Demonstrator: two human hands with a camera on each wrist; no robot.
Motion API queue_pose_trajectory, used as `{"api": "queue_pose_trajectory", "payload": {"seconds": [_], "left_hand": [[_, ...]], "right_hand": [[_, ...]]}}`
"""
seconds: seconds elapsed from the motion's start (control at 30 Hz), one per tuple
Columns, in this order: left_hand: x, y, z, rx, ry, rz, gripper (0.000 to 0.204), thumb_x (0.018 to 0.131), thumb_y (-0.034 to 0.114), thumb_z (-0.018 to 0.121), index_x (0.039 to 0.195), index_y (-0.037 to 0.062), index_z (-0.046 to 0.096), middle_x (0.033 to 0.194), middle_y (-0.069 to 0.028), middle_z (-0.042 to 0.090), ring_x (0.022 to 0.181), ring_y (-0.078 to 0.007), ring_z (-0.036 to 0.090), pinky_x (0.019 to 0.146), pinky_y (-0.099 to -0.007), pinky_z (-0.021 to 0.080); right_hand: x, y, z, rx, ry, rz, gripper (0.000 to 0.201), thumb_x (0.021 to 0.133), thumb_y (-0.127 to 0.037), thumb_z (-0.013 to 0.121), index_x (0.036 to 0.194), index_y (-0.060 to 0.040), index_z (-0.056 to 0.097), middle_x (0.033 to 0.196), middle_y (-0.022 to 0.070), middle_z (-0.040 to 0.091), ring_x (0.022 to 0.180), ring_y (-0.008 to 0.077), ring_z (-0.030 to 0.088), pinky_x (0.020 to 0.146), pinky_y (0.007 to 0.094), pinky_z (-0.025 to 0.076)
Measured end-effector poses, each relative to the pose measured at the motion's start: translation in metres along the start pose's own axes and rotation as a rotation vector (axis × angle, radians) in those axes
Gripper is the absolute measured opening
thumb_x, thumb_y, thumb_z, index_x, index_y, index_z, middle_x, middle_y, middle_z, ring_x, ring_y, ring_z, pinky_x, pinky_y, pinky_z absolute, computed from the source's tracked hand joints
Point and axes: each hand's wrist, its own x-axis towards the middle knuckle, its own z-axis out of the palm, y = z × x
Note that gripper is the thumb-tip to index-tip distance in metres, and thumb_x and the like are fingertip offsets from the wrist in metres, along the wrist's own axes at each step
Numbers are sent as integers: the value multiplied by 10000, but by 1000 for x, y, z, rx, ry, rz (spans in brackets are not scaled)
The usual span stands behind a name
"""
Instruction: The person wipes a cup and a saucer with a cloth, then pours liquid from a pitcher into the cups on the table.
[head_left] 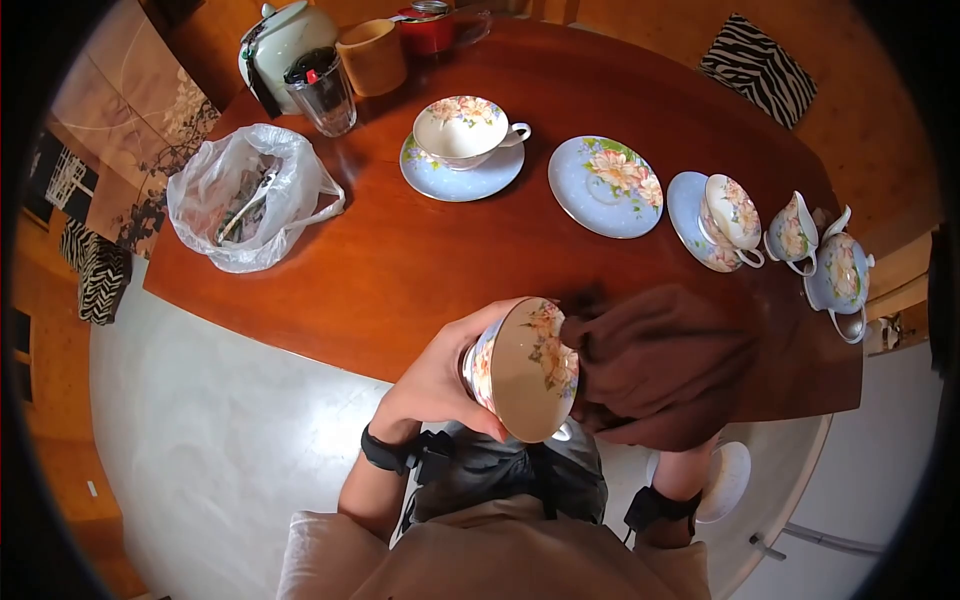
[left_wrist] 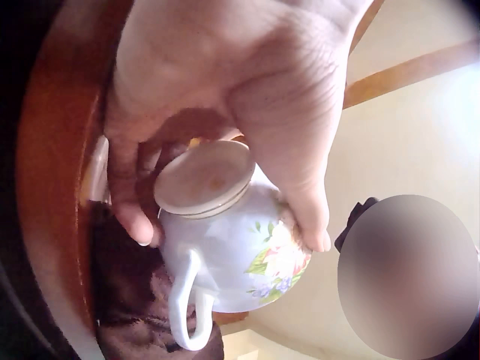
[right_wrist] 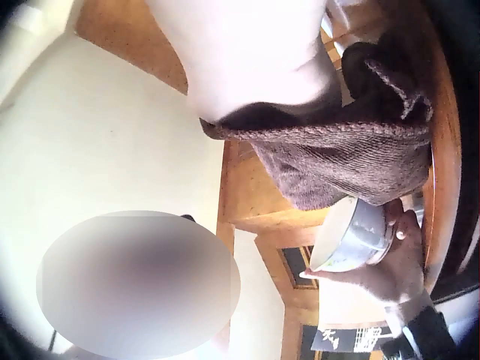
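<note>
My left hand (head_left: 445,370) grips a floral teacup (head_left: 535,370) by its outside, the mouth facing my other hand. In the left wrist view, the fingers and thumb of the left hand (left_wrist: 247,97) curl round the cup (left_wrist: 240,247) near its foot, with the handle free. A dark brown cloth (head_left: 670,365) covers my right hand, hiding the fingers; only the wrist (head_left: 683,472) shows. The cloth's edge is at the cup's rim. From the right wrist view, the cloth (right_wrist: 337,157) hangs over the hand beside the cup (right_wrist: 356,236).
On the table (head_left: 330,290) stand a cup (head_left: 460,130) on a saucer, a bare saucer (head_left: 606,187), another cup (head_left: 731,212) with saucer, a creamer (head_left: 792,235) and a teapot (head_left: 843,272). At left are a plastic bag (head_left: 255,200), a glass (head_left: 327,100) and a large jar (head_left: 285,45).
</note>
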Motion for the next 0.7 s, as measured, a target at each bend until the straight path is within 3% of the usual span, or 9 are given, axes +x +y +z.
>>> {"api": "queue_pose_trajectory", "payload": {"seconds": [0.1,0.3,0.4,0.5,0.6,0.7], "left_hand": [[1,4,10,67,133,-28,1316,383,389,1042,1468,-23,420,1447,-114,525,1312,-210,522,1118,-366,392],[4,1,9,246,120,82,1331,358,334,1054,1476,-8,417,1448,-112,518,1312,-212,521,1120,-367,393],[3,2,5,286,83,118,1196,464,214,1028,1482,16,433,1507,-118,463,1373,-229,467,1160,-372,358],[3,4,5,360,84,134,1191,462,216,1028,1477,8,439,1493,-123,475,1365,-234,477,1156,-372,361],[3,2,5,378,104,166,1193,460,218,1029,1476,3,441,1488,-125,480,1362,-235,481,1151,-371,363],[3,2,6,391,106,175,1191,460,215,1030,1473,-2,444,1480,-127,488,1361,-237,482,1150,-370,363]], "right_hand": [[4,8,-14,60,29,61,643,826,-209,773,1383,-33,503,1369,127,580,1231,250,575,1076,358,434],[-19,17,7,91,224,91,733,818,-210,797,1429,-6,448,1402,125,557,1242,231,565,1082,349,429],[-30,17,20,67,315,85,779,814,-210,809,1452,8,420,1419,125,546,1248,221,560,1085,344,427],[-26,8,27,-99,321,-33,825,810,-210,821,1476,22,392,1435,124,534,1254,212,555,1088,339,424],[-7,-7,24,-456,204,-315,662,891,-174,735,1448,30,442,1418,137,551,1197,223,597,1003,342,493],[-13,0,28,-561,62,-415,641,782,-171,773,1363,-14,553,1355,131,592,1210,274,592,1043,376,449]]}}
